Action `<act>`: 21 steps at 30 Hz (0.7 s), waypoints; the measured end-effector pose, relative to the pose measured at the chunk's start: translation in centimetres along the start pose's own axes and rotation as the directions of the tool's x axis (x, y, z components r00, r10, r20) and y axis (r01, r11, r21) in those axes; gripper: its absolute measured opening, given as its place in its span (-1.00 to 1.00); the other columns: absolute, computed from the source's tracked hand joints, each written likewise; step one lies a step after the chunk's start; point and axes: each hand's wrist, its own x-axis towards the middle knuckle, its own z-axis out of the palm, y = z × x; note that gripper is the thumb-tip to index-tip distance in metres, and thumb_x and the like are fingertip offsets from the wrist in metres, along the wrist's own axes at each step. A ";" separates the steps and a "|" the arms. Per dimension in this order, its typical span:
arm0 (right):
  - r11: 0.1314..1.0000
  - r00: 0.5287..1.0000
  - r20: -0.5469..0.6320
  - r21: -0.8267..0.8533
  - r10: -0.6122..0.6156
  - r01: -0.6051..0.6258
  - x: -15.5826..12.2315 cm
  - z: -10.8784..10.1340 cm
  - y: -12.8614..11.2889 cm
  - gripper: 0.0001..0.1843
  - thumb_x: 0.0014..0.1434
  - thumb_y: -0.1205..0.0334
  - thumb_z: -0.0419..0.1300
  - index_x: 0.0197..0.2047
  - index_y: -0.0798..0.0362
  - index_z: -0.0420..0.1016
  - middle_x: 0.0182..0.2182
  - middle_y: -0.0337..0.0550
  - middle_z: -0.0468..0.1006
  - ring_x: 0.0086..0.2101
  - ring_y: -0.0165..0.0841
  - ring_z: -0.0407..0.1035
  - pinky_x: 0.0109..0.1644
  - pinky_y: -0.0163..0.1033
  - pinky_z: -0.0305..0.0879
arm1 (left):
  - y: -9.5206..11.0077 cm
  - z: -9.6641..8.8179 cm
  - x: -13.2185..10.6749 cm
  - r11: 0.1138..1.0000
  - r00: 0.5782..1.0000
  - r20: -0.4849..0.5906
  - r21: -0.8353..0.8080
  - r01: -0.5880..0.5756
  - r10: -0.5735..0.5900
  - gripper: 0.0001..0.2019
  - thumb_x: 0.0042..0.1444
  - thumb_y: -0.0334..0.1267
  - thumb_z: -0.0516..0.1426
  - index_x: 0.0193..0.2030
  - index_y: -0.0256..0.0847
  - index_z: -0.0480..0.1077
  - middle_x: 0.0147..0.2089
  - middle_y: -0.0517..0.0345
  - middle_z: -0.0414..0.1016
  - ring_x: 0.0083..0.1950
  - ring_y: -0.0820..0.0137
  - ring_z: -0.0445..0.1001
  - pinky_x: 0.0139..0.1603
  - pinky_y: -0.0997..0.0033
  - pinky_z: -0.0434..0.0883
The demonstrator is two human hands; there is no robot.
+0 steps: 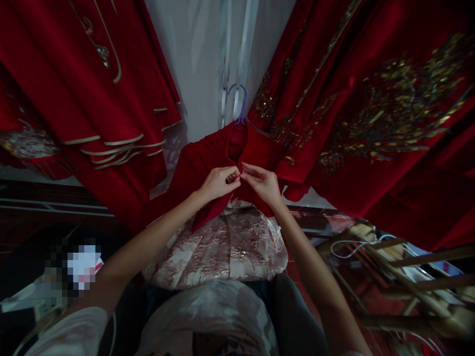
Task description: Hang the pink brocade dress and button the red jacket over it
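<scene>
And here's the red jacket [202, 160], centre, already on its purple hanger [244, 103]! Left hand [219, 183] and right hand [265, 182] meet, fingertips pinching its front edge below the neck; nearer, the front parts over shiny cloth [226, 247], seemingly left unfastened.

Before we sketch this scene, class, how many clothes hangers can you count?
1: the purple hanger, its hook rising from the neck of the red top, beyond the left hand and right hand. Others may be hidden inside the red garments hanging on either side.
</scene>
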 end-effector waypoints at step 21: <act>0.998 1.000 0.005 0.060 0.015 -0.015 0.8 -0.3 0.8 -0.53 0.03 0.10 0.32 0.03 0.00 0.51 0.02 -0.17 0.53 0.03 -0.23 0.42 0.22 0.00 0.29 | 0.7 0.5 0.3 0.983 0.998 -0.034 0.176 0.049 -0.044 -0.94 0.13 -0.33 0.09 -0.24 -0.18 0.30 -0.25 0.14 0.48 -0.21 0.38 0.47 -0.16 0.39 0.39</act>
